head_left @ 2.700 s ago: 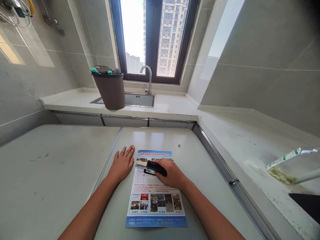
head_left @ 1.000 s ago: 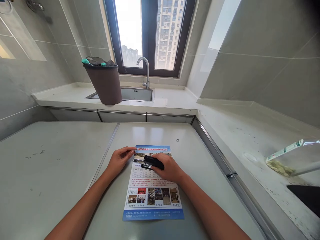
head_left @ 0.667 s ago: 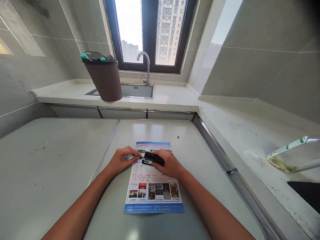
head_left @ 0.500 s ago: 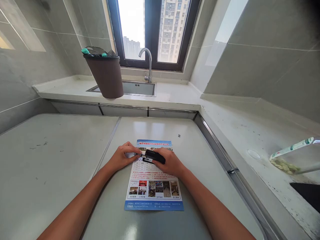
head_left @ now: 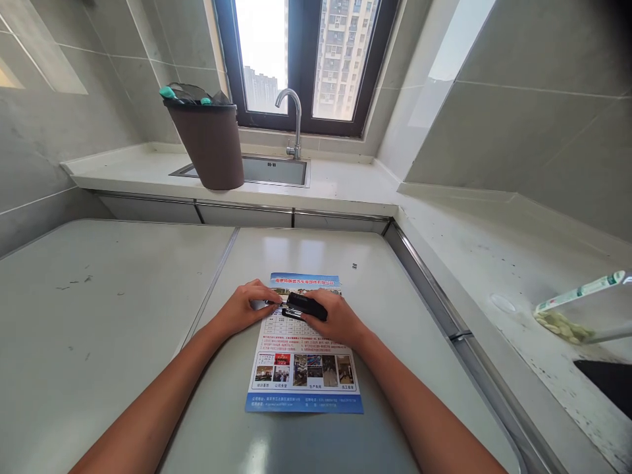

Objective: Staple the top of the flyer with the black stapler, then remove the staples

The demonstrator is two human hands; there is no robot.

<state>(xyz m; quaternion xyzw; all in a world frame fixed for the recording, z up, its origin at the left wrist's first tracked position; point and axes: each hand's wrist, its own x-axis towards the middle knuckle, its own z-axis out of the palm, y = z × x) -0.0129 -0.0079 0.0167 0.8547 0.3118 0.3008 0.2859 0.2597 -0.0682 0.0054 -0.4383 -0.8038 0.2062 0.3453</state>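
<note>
A black stapler (head_left: 305, 305) is held over a printed flyer (head_left: 305, 403) on the pale table. My right hand (head_left: 336, 318) wraps round its right end. At its left end my left hand (head_left: 251, 304) pinches a small dark and metallic piece (head_left: 272, 303); the fingertips almost touch the stapler, and whether the piece is joined to it I cannot tell. The flyer has blue bands at top and bottom, red lettering and small photos. Both hands and the stapler cover part of its upper half. Beyond the flyer, to the right, lies a small strip of staples (head_left: 354, 266).
A brown bin (head_left: 210, 145) with green-topped things in it stands at the sink (head_left: 276, 171), beside a curved tap (head_left: 296, 122). White counters border the table (head_left: 123, 342) at the back and right. A glass container with a striped tube (head_left: 580, 291) stands on the right counter.
My left fingertips have come slightly closer to the stapler, and less metal shows between them and it. The camera view has shifted a little.
</note>
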